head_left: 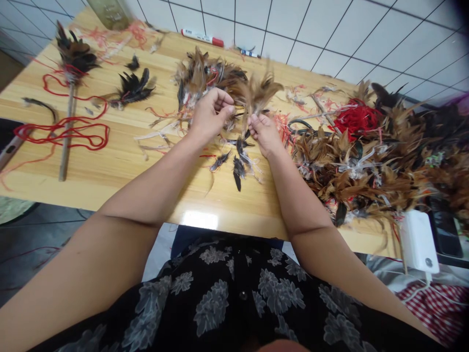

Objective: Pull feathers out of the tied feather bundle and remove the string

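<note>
A bunch of brown feathers (264,93) is being pinched at its base by the right hand (263,131), thumb and fingers closing together, and is being held upright — its tips blurring a little — above the middle of the tabletop (120,164); the left hand (212,111) is being held just beside it, fingers curling toward the thumb, though whether anything is being gripped there cannot be told. Behind the left hand, and partly being hidden by it, a mound of feathers (200,71) is lying; nearer the edge, between the forearms, loose dark feathers (239,168) are being seen scattered. On the left side, a feather-topped stick (67,132) is being crossed by loops of red cord (100,142), with a black feather cluster (134,89) lying near; along the wall, a red-capped marker (201,37) is resting. The right side is being taken up by a large heap of feathers (348,171) — a tangle of red string (355,120) is lying at its far edge, and a white power bank (419,242) is resting at its near edge, beside a dark phone (445,227).
</note>
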A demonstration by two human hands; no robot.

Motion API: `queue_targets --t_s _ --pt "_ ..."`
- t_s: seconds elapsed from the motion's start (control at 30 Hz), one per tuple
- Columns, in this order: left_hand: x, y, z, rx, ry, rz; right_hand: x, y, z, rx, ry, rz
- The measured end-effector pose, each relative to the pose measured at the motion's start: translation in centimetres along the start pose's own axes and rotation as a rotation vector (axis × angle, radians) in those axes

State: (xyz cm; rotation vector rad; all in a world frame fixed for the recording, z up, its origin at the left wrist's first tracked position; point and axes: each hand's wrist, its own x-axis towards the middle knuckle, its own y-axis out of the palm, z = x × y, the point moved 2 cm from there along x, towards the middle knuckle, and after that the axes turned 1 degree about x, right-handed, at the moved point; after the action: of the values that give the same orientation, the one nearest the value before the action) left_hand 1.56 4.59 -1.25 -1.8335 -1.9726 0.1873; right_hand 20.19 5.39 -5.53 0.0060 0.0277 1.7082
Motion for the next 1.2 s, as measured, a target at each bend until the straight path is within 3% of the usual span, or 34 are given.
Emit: queue_targets --t_s 0.1,0.23,0.67,0.8,0.93,1.2 --pt "0.5 -0.9 0.6 0.091 0.003 -0.006 0.5 -1.0 -0.2 0.061 0.045 -0.06" --pt "0.3 -1.4 0.5 0.26 0.004 0.111 0.8 -1.5 -0.3 0.117 0.098 -0.124" --pt "0.1 -1.2 1.0 0.475 -0.043 0.256 0.4 -0.2 -0.3 0.017 0.026 -0.079" --pt "0.7 -2.1 1.0 0.353 -0.055 0.276 0.5 -0.2 -0.6 0.019 0.021 -0.084" --pt "0.9 -2.4 0.8 0.045 -0.133 0.266 0.5 -0.2 -0.6 -0.006 0.015 -0.079" --pt "0.9 -1.0 1.5 -0.194 -0.161 0.253 0.5 -0.1 -1.3 -0.05 -0.017 -0.068"
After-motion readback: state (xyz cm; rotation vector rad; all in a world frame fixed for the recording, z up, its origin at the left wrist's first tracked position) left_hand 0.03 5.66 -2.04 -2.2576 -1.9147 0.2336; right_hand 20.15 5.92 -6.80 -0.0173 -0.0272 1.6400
